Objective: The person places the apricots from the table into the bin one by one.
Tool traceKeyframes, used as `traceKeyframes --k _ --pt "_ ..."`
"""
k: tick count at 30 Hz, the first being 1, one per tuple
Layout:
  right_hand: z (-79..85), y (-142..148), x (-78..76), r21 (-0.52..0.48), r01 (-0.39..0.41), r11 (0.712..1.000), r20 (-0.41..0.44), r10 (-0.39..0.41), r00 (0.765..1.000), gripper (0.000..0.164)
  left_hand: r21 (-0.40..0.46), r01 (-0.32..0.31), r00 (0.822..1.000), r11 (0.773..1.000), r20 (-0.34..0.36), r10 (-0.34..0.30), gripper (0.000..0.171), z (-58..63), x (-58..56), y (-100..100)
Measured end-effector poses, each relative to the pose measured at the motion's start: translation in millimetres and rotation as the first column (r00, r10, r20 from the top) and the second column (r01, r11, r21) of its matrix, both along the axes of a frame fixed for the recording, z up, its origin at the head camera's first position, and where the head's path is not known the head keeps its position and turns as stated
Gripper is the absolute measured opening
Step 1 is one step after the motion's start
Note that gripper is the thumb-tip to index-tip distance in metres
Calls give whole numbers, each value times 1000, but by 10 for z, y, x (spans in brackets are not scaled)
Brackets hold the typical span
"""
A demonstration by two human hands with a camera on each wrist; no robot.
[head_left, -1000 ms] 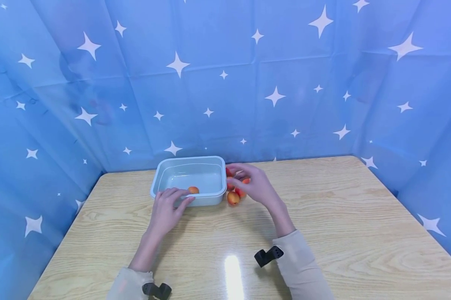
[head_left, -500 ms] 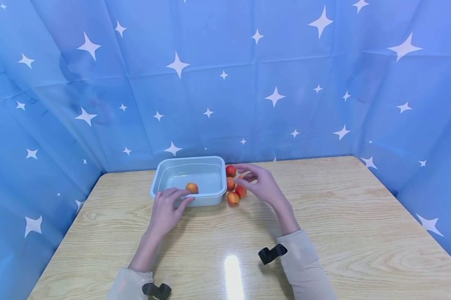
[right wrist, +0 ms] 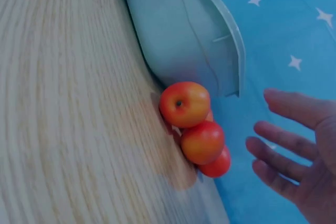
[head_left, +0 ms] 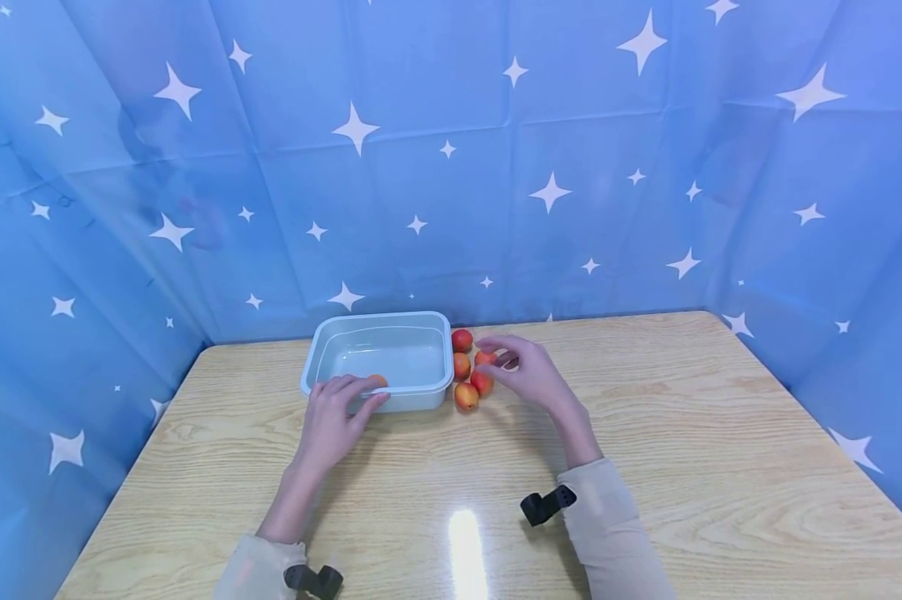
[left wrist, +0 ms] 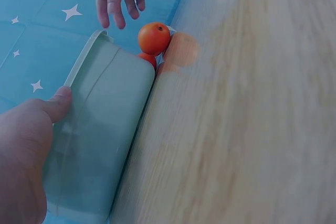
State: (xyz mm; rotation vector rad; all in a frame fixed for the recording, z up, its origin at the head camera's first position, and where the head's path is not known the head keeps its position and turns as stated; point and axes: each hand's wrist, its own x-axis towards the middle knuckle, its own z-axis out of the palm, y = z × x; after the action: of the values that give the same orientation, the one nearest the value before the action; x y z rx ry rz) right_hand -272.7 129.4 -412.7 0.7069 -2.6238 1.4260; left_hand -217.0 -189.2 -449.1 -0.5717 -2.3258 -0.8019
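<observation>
My left hand (head_left: 336,421) holds the front rim of a pale blue plastic container (head_left: 387,402). In the left wrist view the thumb (left wrist: 62,98) lies along the container's outer wall. Inside the container, a small orange fruit (head_left: 378,380) is partly hidden behind the left fingers. Several small red-and-yellow fruits (head_left: 466,397), apple-like with a stem dimple, cluster against the container's right side. My right hand (head_left: 526,371) hovers over the right of this cluster, fingers loosely spread and holding nothing. The right wrist view shows a gap between its fingertips and the fruits (right wrist: 203,142).
The light wooden table (head_left: 684,433) runs back to a blue curtain (head_left: 451,208) with white stars. The container stands near the table's back edge. Each sleeve carries a small black camera (head_left: 547,505) at the wrist.
My right hand has drawn back slightly to the right, uncovering more of the fruits. The fruit in the container has rolled a little and now sits further left. My left hand stays put.
</observation>
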Motion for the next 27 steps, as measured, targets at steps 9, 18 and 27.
traceKeyframes --k 9,18,27 --pt "-60 21 -20 50 -20 999 5 20 1000 38 3 0 1000 1000 11 0 21 -2 1 -7" --pt "-145 27 -34 80 -25 996 39 22 999 37 2 -6 1000 1000 10 6 23 -2 0 -5" --pt "-205 18 -47 113 -19 993 105 7 994 38 9 1 1000 1000 15 -1 24 -2 -1 -8"
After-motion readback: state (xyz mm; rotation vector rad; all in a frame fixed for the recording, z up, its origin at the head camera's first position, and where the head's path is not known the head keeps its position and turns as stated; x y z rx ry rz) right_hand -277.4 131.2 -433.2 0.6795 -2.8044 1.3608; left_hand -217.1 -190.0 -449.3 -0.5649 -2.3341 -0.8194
